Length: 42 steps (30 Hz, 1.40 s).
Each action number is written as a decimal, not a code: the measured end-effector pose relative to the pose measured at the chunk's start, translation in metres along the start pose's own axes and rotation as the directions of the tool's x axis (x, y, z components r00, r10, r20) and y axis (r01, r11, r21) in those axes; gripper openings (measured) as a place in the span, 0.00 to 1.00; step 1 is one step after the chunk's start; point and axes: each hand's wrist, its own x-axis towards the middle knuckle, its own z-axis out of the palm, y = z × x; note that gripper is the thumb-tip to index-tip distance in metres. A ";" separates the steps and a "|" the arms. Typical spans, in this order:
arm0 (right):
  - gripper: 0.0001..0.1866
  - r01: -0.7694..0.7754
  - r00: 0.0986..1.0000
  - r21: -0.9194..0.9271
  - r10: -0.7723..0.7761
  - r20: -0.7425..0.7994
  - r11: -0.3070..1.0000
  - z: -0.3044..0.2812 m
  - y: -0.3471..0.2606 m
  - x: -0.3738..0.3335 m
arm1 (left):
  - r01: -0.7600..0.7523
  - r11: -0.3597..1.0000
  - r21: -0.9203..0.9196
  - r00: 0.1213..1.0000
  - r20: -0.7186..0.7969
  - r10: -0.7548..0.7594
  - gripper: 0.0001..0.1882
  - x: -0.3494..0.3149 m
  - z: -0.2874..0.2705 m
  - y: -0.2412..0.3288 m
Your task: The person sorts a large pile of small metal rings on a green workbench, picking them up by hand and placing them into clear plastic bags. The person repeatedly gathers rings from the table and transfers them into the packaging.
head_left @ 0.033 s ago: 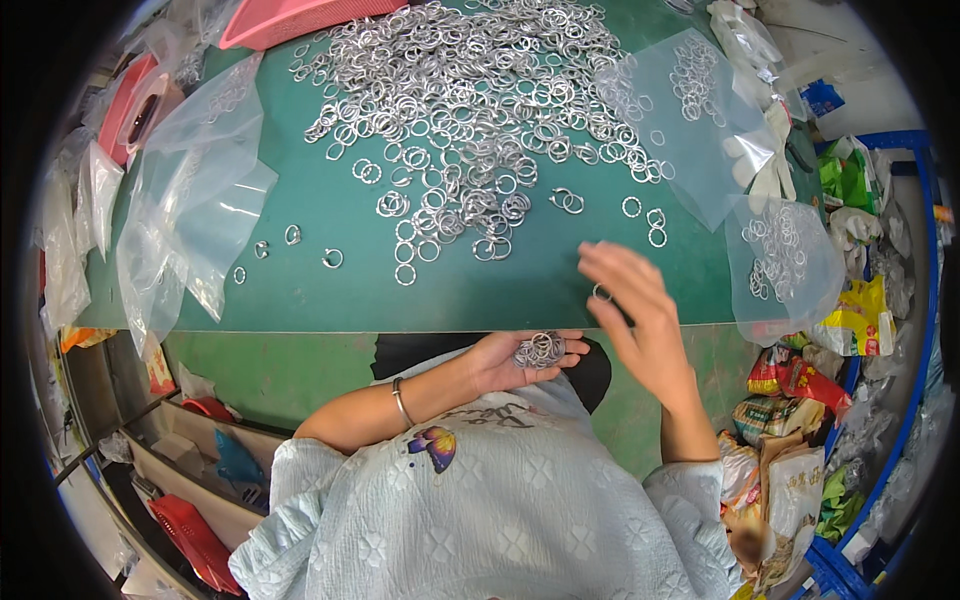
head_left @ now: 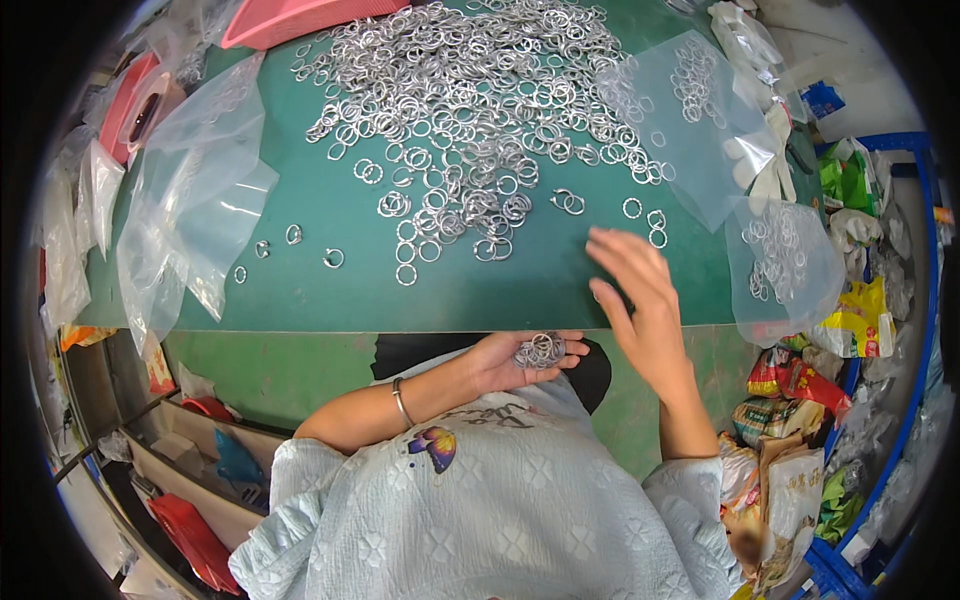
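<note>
Palm up just below the table's front edge, my left hand (head_left: 500, 362) is cupped around a small heap of silver rings (head_left: 540, 351). My right hand (head_left: 642, 310) is over the front edge, to the right of it, with thumb and fingers spread and no ring visible between them. Its fingers are slightly blurred. A large pile of silver rings (head_left: 470, 90) covers the far middle of the green table (head_left: 330, 295) and trails toward me. Near my right fingertips lie a pair of linked-looking rings (head_left: 567, 201) and a twisted ring (head_left: 632, 208).
Clear plastic bags (head_left: 190, 190) lie at the left. On the right are a bag with rings (head_left: 785, 255), another bag (head_left: 700, 130) and white gloves (head_left: 765, 165). A pink basket (head_left: 300, 20) stands at the back. Blue shelving (head_left: 915, 370) with packages is beside the table.
My right hand has shifted slightly upward, and the ring seen near its thumb tip is not visible now. My left hand has stayed in place with its rings.
</note>
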 end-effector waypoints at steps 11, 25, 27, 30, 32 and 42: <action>0.04 0.035 0.952 -0.230 -0.103 -0.289 0.972 0.034 0.027 0.047 | 0.016 0.984 0.180 0.989 -0.147 0.011 0.19 -0.003 0.019 0.003; 0.04 -0.201 0.972 0.179 0.219 -0.086 0.963 0.022 0.020 0.051 | 0.004 0.984 0.175 0.990 -0.141 0.021 0.20 -0.004 0.013 0.005; 0.05 -0.199 0.974 0.193 0.215 -0.065 0.961 0.024 0.023 0.050 | -0.004 0.986 0.167 0.992 -0.126 0.026 0.20 -0.004 0.011 0.004; 0.05 -0.233 0.972 0.199 0.237 0.005 0.952 0.023 0.017 0.051 | -0.011 0.988 0.157 0.993 -0.112 0.029 0.20 -0.004 0.008 0.004; 0.05 -0.219 0.976 0.198 0.215 0.043 0.955 0.023 0.017 0.051 | -0.008 0.987 0.162 0.992 -0.124 0.028 0.20 -0.004 0.009 0.004; 0.06 0.007 1.000 -0.093 -0.006 0.017 0.996 0.020 0.008 0.039 | -0.020 0.988 0.155 0.991 -0.125 0.040 0.21 -0.004 0.007 0.003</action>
